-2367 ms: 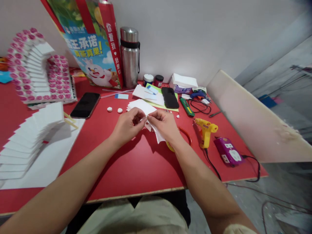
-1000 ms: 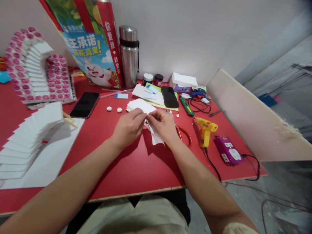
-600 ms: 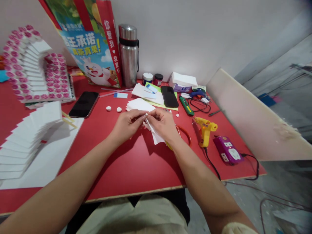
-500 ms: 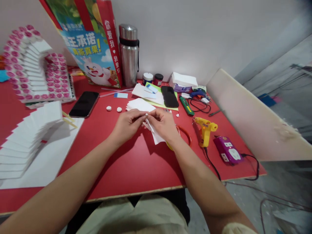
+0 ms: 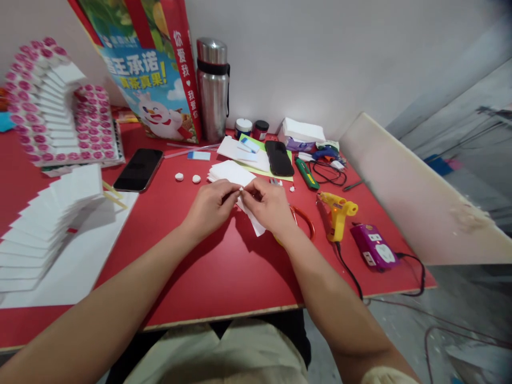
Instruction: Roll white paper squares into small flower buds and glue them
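Item one: our left hand and right hand, fingertips meeting above the red surface. Both pinch the top edge of a white paper piece, which hangs down beneath the right hand, low over the middle of the surface.

Item two: a stack of white paper squares, lying just behind the hands.

Item three: red-handled scissors, partly hidden by the right wrist.

Item four: a yellow glue gun, standing to the right of the scissors, with a purple power strip just beside it.

Item five: two white pellets, left of the stack, and a black phone further left.

Item six: fanned white cards at the far left edge.
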Motion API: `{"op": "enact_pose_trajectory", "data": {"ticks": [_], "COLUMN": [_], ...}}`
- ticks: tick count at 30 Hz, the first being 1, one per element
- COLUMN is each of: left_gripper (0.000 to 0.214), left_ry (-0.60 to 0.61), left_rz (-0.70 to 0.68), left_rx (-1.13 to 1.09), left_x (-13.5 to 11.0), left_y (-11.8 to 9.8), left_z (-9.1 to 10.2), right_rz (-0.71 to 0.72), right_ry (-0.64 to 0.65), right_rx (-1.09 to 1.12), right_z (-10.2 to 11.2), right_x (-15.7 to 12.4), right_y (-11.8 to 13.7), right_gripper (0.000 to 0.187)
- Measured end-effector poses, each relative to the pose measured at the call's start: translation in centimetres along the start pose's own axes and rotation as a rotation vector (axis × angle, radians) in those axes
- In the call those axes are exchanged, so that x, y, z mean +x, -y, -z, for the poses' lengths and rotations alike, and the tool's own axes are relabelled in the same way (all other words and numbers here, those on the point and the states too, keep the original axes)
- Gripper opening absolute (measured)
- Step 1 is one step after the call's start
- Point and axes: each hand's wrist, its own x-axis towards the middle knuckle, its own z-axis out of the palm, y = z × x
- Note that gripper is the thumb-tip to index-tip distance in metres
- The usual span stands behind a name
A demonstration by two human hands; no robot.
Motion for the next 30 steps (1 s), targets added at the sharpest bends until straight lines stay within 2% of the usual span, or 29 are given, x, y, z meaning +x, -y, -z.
{"op": "enact_pose_trajectory", "data": {"ticks": [5,11,14,16,18,20,22,26,30], "left_gripper": [0.02,0.022,0.022,0.02,0.018,0.017,0.017,0.016,0.017], "left_ry": [0.043,0.077,0.029,-0.017,-0.031,-0.016,-0.013,-0.032,-0.012], "left_rz": [0.126,-0.022,0.021,0.1,0.174,0.217,0.231,0.182,0.141], "left_rx": [-0.166,0.004,-0.025,-0.129,-0.25,-0.326,-0.336,-0.269,-0.258], "left_x": [0.18,-0.05,-0.01,0.11,0.26,0.36,0.4,0.35,0.32], "left_y": [0.3,0.43,0.26,0.11,-0.01,-0.08,-0.08,-0.01,0.08], "left_z": [0.2,0.2,0.16,0.23,0.36,0.49,0.56,0.57,0.61], "right_rz": [-0.006,0.021,0.024,-0.063,-0.248,-0.462,-0.606,-0.714,-0.687], "right_ry": [0.083,0.12,0.092,0.04,0.023,0.11,0.256,0.423,0.526], "right_rx": [-0.027,-0.08,-0.07,0.098,0.384,0.673,0.886,1.082,1.152], "right_z": [0.52,0.62,0.54,0.54,0.6,0.66,0.66,0.41,0.41], "right_x": [0.28,0.12,0.18,0.41,0.69,0.9,0.93,0.71,0.7], "right_y": [-0.06,-0.09,-0.19,-0.39,-0.58,-0.63,-0.51,-0.23,-0.31], "right_gripper": [0.014,0.015,0.016,0.022,0.033,0.038,0.037,0.03,0.027]}}
